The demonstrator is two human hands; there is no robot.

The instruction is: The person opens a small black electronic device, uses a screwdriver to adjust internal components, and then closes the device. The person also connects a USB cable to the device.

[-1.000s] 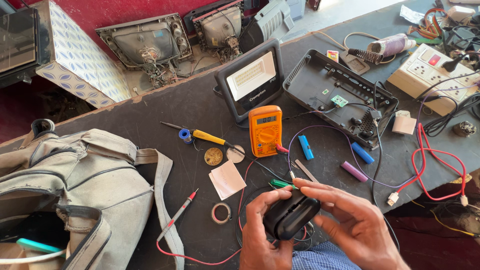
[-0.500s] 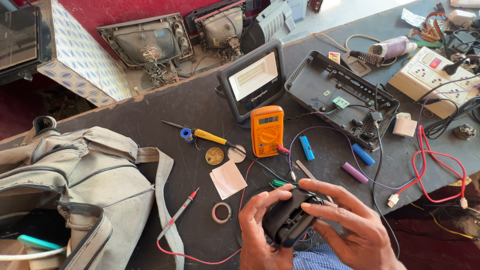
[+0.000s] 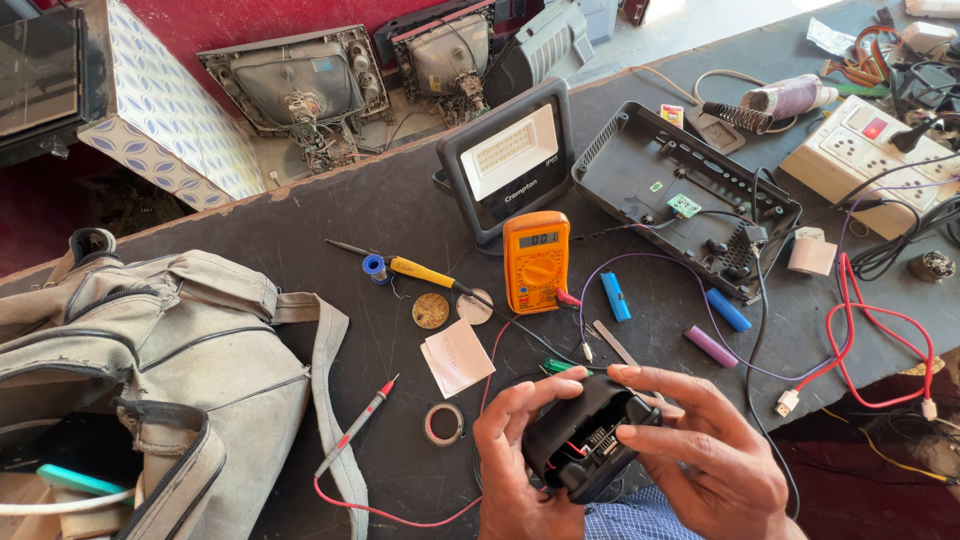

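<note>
Far off to the left of the fingers, a grey canvas bag [image 3: 150,360] slumped open, flap turned back so the inside can be reached. Nearer, just left of the left hand's fingertips, a red probe [image 3: 357,424] on its red lead and a small tape roll [image 3: 443,423], laid within easy reach. Above those, a white paper slip [image 3: 457,355], a round tin [image 3: 430,310] and a yellow-handled soldering iron [image 3: 420,271], well apart from the grip.

Left hand [image 3: 515,470] cupped under and around the black housing [image 3: 585,440], fingers clamped on its left side to keep it steady and tilted up toward the camera. Open end of the housing turned up, red wire and metal contacts showing inside. Right hand [image 3: 700,450] clamped on the right side, forefinger stretched over the top edge, thumb at the opening.

Straight above the fingers, an orange multimeter [image 3: 536,262], face up for reading. To the right, blue and purple cells [image 3: 710,345].
</note>
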